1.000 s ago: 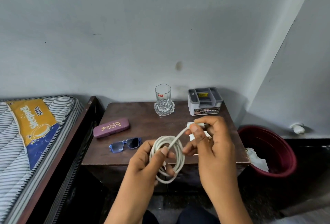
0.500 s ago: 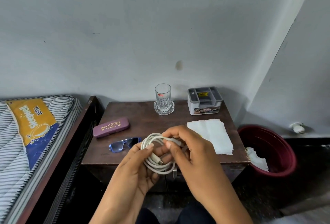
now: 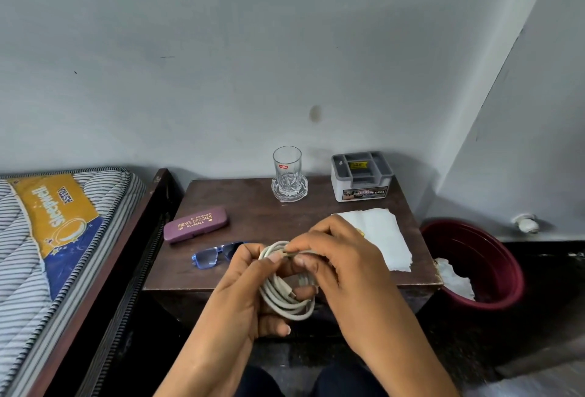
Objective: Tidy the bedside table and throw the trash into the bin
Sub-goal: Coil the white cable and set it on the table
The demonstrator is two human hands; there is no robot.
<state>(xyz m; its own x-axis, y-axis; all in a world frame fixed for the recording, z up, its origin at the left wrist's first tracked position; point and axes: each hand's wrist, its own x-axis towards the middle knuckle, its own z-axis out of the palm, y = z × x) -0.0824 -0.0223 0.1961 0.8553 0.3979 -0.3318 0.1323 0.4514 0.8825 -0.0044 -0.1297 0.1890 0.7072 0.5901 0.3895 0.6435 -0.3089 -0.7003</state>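
Note:
A coiled white cable (image 3: 281, 297) hangs over the front edge of the dark wooden bedside table (image 3: 262, 219). My left hand (image 3: 245, 298) grips the coil from the left and below. From the right, my right hand (image 3: 342, 267) pinches the cable's top strands. On the table lie a white tissue (image 3: 384, 240), blue sunglasses (image 3: 209, 259) partly hidden by my left hand, and a maroon glasses case (image 3: 195, 224). A dark red bin (image 3: 493, 257) with crumpled white paper (image 3: 454, 279) inside stands to the table's right.
An empty glass (image 3: 287, 175) on a clear coaster and a grey organiser box (image 3: 361, 176) stand at the table's back edge. A striped mattress (image 3: 41, 238) on a dark bed frame borders the left. Grey walls close the back and right.
The last loose length of cable has been wound onto the coil. My right hand came down from above the tissue to the coil, uncovering the tissue. Both hands shifted slightly.

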